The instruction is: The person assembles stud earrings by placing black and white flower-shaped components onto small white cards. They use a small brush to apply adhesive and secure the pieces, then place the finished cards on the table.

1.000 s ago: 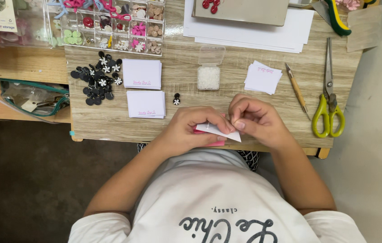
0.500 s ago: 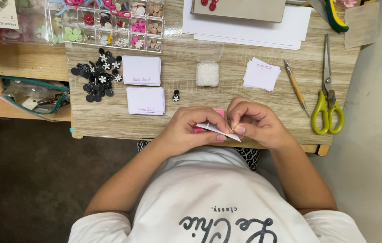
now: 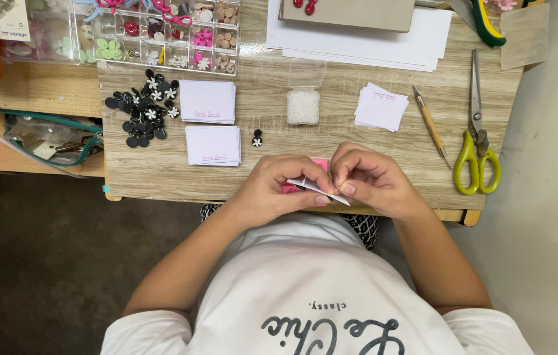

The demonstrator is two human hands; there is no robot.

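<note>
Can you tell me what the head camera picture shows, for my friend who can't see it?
Both hands, left hand and right hand, hold a small white card at the edge of a wooden table. Nearby lie black flower pieces, white card stacks and yellow-handled scissors.

Both forearms angle inward, bringing the left hand (image 3: 278, 190) and right hand (image 3: 372, 179) together. Fingers on each are curled and pinching; the fingertips seem to touch, though it's hard to tell.
</note>
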